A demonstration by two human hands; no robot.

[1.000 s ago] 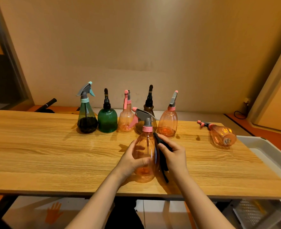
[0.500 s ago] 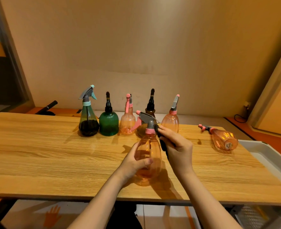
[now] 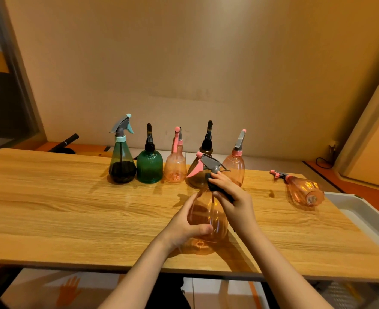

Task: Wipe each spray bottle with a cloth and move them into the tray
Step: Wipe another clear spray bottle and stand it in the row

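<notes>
An upright orange spray bottle (image 3: 206, 217) with a grey and pink trigger head stands near the table's front edge. My left hand (image 3: 185, 226) grips its belly from the left. My right hand (image 3: 235, 202) presses a dark cloth (image 3: 219, 189) against the bottle's neck, just under the trigger head. Behind stand several more bottles in a row: a dark teal one (image 3: 121, 161), a green ribbed one (image 3: 149, 166), a pale orange one (image 3: 175, 166), a brown one (image 3: 198, 175) and another orange one (image 3: 236, 168). A white tray (image 3: 366, 215) sits at the right.
One orange bottle (image 3: 302, 190) lies on its side on the wooden table (image 3: 61, 204) close to the tray. A wall runs behind the table. A black handle (image 3: 66, 142) pokes up beyond the far left edge. Floor and a rack show below the table's front edge.
My right hand with the cloth has slid up the held bottle from its lower side to the neck. The left hand keeps its grip on the belly.
</notes>
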